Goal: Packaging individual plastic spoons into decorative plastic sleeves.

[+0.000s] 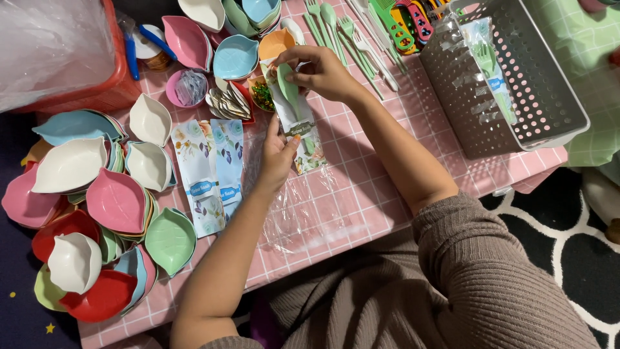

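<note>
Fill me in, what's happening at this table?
A person is packing cutlery at a pink checked table. The left hand holds the lower end of a clear sleeve with a printed card; the right hand slides a green spoon into its top. Leaf-shaped bowls are stacked to the left, spare cards lie beside them, and finished packs sit in a white basket.

I see a low table (361, 194) under pink checked cloth; at four o'clock, dark floor rug (568, 258) with white curving lines, evenly lit.

leaf dishes (116, 200) left of printed cards (210, 171), basket (516, 97) far right
</note>
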